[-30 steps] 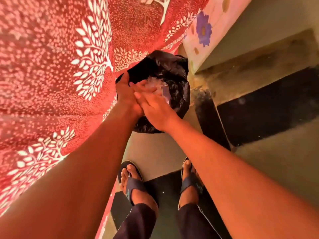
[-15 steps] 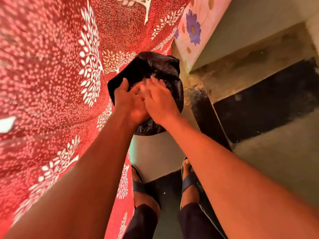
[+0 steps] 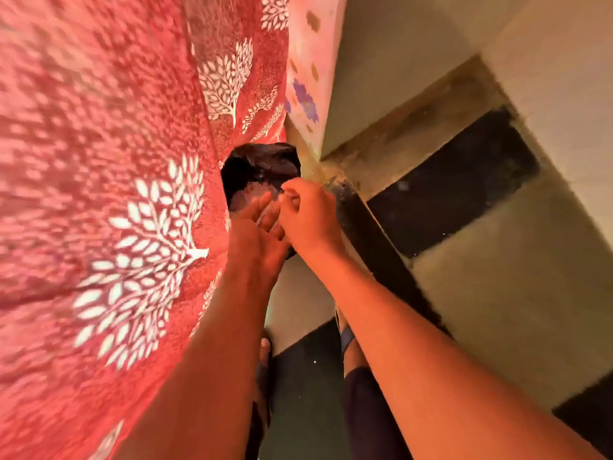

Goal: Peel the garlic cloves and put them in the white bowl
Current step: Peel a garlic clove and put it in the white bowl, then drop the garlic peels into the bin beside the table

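Both hands have been shifted since the earlier frames: the right hand (image 3: 306, 219), which lay flat across the left, has been drawn back toward three o'clock with its fingers curled, and the view has swung so that the red cloth fills more of it.

That red cloth (image 3: 109, 194), printed with white leaves, is spread over everything from seven to twelve o'clock. The floor (image 3: 497, 293), pale with dark bands, is seen from one to five o'clock. A black bag (image 3: 258, 167) is lodged just above centre, between the cloth and the corner of the wall, its mouth held open below the hands.

The left hand (image 3: 257, 237) is held with fingers nearly straight and palm turned toward the right hand. A thin pale strip, probably garlic skin (image 3: 263, 215), is seen against its fingers. The right hand's fingertips are pinched together at the strip's upper end; whether it is actually gripped cannot be told through the blur.

Neither garlic cloves nor the white bowl are in view. Judging by this, peelings are being cleared into the bag, so peeling seems partly or wholly done, though how many cloves remain cannot be judged.
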Tool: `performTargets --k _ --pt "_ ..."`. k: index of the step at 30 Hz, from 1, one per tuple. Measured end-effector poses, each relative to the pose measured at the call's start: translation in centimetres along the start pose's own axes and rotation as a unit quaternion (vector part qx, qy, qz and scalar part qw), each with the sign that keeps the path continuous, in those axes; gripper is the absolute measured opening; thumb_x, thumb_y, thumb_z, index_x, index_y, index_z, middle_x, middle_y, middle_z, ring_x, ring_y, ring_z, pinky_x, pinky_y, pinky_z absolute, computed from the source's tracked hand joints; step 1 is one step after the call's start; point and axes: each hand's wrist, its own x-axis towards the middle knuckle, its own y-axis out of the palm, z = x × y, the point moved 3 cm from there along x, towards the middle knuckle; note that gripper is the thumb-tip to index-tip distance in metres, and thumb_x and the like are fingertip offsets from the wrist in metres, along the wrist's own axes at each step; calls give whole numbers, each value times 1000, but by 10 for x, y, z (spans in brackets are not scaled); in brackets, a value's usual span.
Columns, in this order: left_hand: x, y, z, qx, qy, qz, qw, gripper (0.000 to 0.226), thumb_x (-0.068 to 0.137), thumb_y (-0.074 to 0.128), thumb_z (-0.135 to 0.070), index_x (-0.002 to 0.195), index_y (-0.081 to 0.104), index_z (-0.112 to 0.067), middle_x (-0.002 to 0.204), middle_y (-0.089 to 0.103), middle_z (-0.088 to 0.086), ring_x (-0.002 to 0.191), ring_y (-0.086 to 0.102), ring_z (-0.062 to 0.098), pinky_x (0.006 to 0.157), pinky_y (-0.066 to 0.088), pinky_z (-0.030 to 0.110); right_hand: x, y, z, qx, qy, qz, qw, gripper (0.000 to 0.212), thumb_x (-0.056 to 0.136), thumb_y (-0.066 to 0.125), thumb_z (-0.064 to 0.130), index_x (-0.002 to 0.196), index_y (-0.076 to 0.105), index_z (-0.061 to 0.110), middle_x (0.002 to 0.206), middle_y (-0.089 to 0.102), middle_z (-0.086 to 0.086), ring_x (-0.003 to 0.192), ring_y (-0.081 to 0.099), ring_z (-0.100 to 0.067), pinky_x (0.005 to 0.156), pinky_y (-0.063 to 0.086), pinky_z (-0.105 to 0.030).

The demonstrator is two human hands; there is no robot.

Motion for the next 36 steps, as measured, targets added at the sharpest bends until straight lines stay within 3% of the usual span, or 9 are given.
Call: performTargets --k 6,12,16,22,26,28,30,33,36 --pt "-151 41 17 33 -9 53 998 21 102 49 -17 116 63 -8 95 69 10 88 64 23 97 50 38 -119 -128 74 78 35 -111 990 15 93 61 8 94 75 16 89 76 3 81 69 -11 75 50 -19" --pt "-348 79 6 134 -32 146 980 30 96 55 -19 122 61 -5 110 71 17 91 71 25 79 60 29 -245 -250 161 108 83 -219 966 14 96 64 11 103 74 17 91 74 8 84 69 -3 76 52 -16" --pt "-452 96 -9 195 -8 238 951 50 79 62 -27 121 58 -1 116 70 23 96 74 29 91 58 35 -310 -320 225 137 86 -273 948 12 96 66 8 103 74 13 91 74 7 83 70 -2 74 51 -12" --pt "-527 142 -13 337 62 317 884 28 94 55 0 121 63 4 112 73 20 96 75 25 85 60 30 -366 -398 274 155 56 -344 924 12 97 67 12 107 74 14 98 75 8 90 71 -2 78 55 -16" --pt "-545 196 1 396 126 306 856 19 101 50 3 109 67 1 97 75 13 88 73 24 80 59 29 -366 -440 267 150 41 -392 907 11 96 67 10 104 73 13 97 75 6 90 71 -6 77 58 -24" --pt "-541 230 13 455 196 319 808 17 98 55 5 106 69 1 97 75 13 91 72 26 79 59 32 -357 -462 256 136 33 -402 905 12 95 67 9 105 73 12 98 74 4 91 70 -7 78 59 -27" --pt "-534 264 28 521 298 327 730 19 92 62 2 100 73 -10 97 76 7 89 71 23 80 59 37 -345 -482 245 106 27 -399 911 14 95 67 9 107 72 11 101 74 2 93 70 -8 80 61 -30" --pt "-530 314 50 602 419 303 609 30 90 61 2 111 74 -15 109 74 -5 88 66 3 82 58 24 -325 -513 219 43 14 -386 921 19 94 68 7 112 72 9 104 73 -1 95 69 -8 81 61 -32" --pt "-519 355 69 661 467 302 504 40 90 54 5 122 70 -11 129 64 5 107 64 15 91 53 25 -306 -537 194 -23 -3 -342 939 29 92 67 4 120 69 8 112 69 -6 102 67 -13 85 60 -33"
